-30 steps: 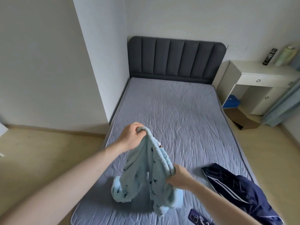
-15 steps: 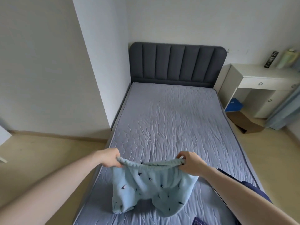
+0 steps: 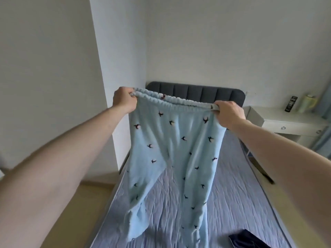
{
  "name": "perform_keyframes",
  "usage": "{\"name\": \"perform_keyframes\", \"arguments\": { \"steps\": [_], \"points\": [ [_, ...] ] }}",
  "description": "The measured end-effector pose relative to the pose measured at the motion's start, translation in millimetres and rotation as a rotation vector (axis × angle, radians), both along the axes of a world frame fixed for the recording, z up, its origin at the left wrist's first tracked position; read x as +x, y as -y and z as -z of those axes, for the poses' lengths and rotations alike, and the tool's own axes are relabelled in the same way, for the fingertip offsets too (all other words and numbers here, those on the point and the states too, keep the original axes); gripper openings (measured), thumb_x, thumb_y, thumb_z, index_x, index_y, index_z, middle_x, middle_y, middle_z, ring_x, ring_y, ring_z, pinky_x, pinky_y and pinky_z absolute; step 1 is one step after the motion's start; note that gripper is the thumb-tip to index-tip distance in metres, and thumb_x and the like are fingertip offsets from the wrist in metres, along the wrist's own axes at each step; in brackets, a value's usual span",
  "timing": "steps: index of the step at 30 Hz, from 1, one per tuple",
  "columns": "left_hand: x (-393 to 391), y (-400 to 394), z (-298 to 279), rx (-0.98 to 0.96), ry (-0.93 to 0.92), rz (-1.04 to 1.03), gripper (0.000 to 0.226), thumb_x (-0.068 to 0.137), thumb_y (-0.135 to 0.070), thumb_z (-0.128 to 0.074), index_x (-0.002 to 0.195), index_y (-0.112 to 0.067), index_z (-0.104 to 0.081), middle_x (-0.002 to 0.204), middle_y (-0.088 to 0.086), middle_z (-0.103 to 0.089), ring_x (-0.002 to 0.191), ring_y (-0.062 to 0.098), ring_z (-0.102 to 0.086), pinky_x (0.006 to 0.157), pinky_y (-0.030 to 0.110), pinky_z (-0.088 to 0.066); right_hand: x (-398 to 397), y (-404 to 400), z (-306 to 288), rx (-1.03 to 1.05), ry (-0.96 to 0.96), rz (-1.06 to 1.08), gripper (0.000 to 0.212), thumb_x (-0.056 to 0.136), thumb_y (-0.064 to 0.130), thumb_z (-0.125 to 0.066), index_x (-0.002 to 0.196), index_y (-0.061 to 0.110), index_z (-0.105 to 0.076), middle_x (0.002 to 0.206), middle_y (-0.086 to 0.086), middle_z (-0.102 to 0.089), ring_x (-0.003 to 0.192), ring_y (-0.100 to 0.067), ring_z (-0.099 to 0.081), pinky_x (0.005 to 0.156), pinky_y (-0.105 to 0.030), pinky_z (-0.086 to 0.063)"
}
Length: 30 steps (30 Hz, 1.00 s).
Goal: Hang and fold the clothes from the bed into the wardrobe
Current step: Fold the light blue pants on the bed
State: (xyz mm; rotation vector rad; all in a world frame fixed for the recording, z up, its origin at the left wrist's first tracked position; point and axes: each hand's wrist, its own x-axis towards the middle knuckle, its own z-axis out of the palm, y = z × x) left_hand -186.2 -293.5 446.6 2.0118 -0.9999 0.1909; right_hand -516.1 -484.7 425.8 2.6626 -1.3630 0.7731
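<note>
1. Covering most of the view, the bed (image 3: 232,185) is where the clothes wait; no wardrobe shows.
2. Hanging over the bed, the light blue pants (image 3: 172,149) are spread out, not folded, so I think little is done.
3. Lying at the bed's near corner, a dark garment (image 3: 248,241) waits.
4. Curling its fingers, the left hand (image 3: 124,100) grips the waistband; the right hand (image 3: 228,113) grips the other end.

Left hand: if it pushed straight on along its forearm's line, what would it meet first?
Likely the white wall beside the headboard; nothing shows between it and the left hand, though depth is unclear.
</note>
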Motion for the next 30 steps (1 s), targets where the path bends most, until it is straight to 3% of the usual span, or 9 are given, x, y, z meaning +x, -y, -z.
{"name": "perform_keyframes", "arguments": {
  "steps": [3,6,9,12,15,18,23,27,30],
  "points": [
    [0,4,-53,-0.148,0.079,-0.007,0.021,0.090,-0.006,-0.048,0.070,-0.008,-0.054,0.078,0.019,-0.056,0.075,0.031,-0.048,0.064,0.029,-0.034,6,8,-52,-0.143,0.061,0.031,0.012,0.098,0.022,-0.058,0.106,0.024,-0.067,0.101,-0.011,-0.069,0.089,-0.039,-0.063,0.067,-0.037,-0.040],
    [-5,0,-80,-0.257,0.155,0.030,0.021,0.090,-0.008,-0.048,0.072,-0.005,-0.059,0.081,0.011,-0.059,0.077,0.027,-0.050,0.064,0.027,-0.033,3,6,-83,-0.208,0.178,-0.016,0.027,0.093,0.009,-0.054,0.112,0.021,-0.069,0.104,-0.011,-0.071,0.082,-0.035,-0.058,0.068,-0.037,-0.043],
    [-12,-18,-71,-0.361,0.237,0.097,0.015,0.088,-0.007,-0.058,0.082,-0.004,-0.071,0.095,0.008,-0.070,0.093,0.024,-0.063,0.075,0.025,-0.044,-6,-9,-80,-0.225,0.234,-0.085,0.033,0.090,0.005,-0.054,0.116,0.019,-0.070,0.107,-0.010,-0.072,0.091,-0.038,-0.063,0.072,-0.040,-0.049],
    [-19,-49,-29,-0.363,0.279,0.194,0.007,0.082,-0.005,-0.068,0.084,-0.007,-0.074,0.091,0.000,-0.068,0.091,0.020,-0.066,0.080,0.026,-0.054,-20,-31,-38,-0.171,0.224,-0.135,0.038,0.086,0.002,-0.056,0.118,0.017,-0.070,0.111,-0.008,-0.073,0.098,-0.038,-0.064,0.077,-0.046,-0.054],
    [-27,-87,37,-0.263,0.253,0.289,0.014,0.074,-0.002,-0.072,0.082,-0.013,-0.072,0.090,-0.003,-0.066,0.084,0.016,-0.064,0.078,0.016,-0.052,-35,-55,34,-0.048,0.188,-0.166,0.040,0.082,-0.001,-0.060,0.116,0.018,-0.071,0.111,-0.004,-0.073,0.099,-0.034,-0.064,0.078,-0.044,-0.054],
    [-36,-119,128,-0.043,0.179,0.297,0.026,0.069,0.000,-0.075,0.078,-0.020,-0.060,0.083,-0.007,-0.060,0.076,0.019,-0.058,0.071,0.034,-0.052,-48,-80,130,0.138,0.048,-0.192,0.038,0.084,-0.001,-0.065,0.116,0.017,-0.073,0.108,-0.002,-0.073,0.100,-0.031,-0.063,0.079,-0.042,-0.054],
    [-61,-165,294,0.309,-0.204,0.341,0.046,0.077,0.010,-0.062,0.091,-0.027,-0.038,0.083,-0.002,-0.042,0.070,0.010,-0.037,0.066,0.031,-0.035,-69,-127,288,0.485,-0.158,-0.203,0.038,0.090,0.005,-0.060,0.123,0.021,-0.072,0.118,0.006,-0.069,0.111,-0.021,-0.059,0.084,-0.035,-0.051],
    [-82,-198,432,0.629,-0.227,0.305,0.038,0.087,-0.002,-0.060,0.106,-0.034,-0.058,0.102,-0.005,-0.057,0.071,0.011,-0.055,0.068,0.034,-0.050,-82,-170,417,0.730,-0.272,-0.159,0.035,0.090,0.010,-0.056,0.114,0.028,-0.074,0.111,0.010,-0.067,0.108,-0.017,-0.058,0.078,-0.029,-0.048],
    [-102,-218,524,0.827,-0.193,0.286,0.032,0.091,-0.008,-0.058,0.109,-0.034,-0.068,0.112,-0.018,-0.055,0.086,0.009,-0.058,0.065,0.029,-0.046,-93,-195,510,0.883,-0.388,-0.142,0.034,0.089,0.009,-0.052,0.108,0.027,-0.074,0.105,0.006,-0.065,0.103,-0.016,-0.057,0.077,-0.030,-0.051]
  ]
}}
